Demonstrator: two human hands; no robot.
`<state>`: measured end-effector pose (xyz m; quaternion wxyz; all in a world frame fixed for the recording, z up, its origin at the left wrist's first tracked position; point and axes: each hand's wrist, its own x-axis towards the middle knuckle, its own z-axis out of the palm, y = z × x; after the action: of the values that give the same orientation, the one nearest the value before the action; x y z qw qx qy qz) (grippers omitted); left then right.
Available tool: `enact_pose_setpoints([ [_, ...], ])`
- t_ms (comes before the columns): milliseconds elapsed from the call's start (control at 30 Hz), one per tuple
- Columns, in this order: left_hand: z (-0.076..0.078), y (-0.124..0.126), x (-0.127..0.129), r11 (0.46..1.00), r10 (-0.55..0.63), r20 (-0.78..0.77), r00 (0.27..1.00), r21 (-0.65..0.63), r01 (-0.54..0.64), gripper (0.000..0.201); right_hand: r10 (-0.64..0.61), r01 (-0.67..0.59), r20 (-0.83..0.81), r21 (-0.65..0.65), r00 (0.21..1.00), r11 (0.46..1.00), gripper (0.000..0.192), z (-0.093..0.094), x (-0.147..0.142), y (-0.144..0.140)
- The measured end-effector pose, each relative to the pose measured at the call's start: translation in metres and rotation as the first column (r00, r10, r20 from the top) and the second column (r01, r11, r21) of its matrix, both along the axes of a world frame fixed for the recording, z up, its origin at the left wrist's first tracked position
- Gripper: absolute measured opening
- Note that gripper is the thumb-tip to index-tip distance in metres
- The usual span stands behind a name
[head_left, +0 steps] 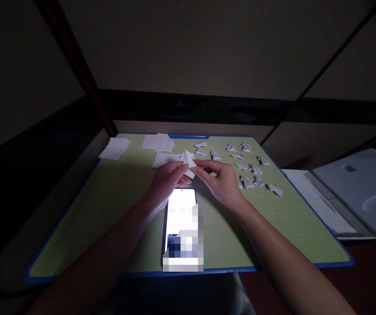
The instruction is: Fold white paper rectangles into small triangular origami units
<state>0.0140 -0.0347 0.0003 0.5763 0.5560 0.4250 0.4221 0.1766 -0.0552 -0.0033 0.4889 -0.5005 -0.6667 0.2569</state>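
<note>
A partly folded piece of white paper (188,161) with a pointed top is held up between both hands, over the middle of the table. My left hand (167,180) pinches its left side, with the thumb lying across the front. From the right, my right hand (219,178) grips the edge between thumb and fingertips. Just below the hands lies a lit phone (181,218) showing a running-time display, its lower part blurred out. Behind the left hand a flat sheet of white paper (164,159) is partly covered.
Several small folded paper pieces (246,148) are scattered over the right side of the blue-edged green table (109,218). Stacks of white paper (114,148) lie along the back left. A large white flat box-like object (361,188) stands right of the table; a wall rises behind.
</note>
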Motion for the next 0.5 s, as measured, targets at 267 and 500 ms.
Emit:
enact_pose_setpoints([
  [267,-0.0025,0.0004,-0.0014,0.999,0.012,-0.019,1.000,0.039,-0.011,0.022,-0.005,0.000,-0.103,-0.051,0.995,0.999,0.021,0.0019,-0.0020,0.0003],
  [500,0.0001,-0.0009,0.0011,0.988,0.046,-0.133,0.990,0.153,-0.025,0.014,0.016,-0.037,-0.246,-0.083,0.969,0.996,0.024,-0.0008,-0.0038,0.0064],
])
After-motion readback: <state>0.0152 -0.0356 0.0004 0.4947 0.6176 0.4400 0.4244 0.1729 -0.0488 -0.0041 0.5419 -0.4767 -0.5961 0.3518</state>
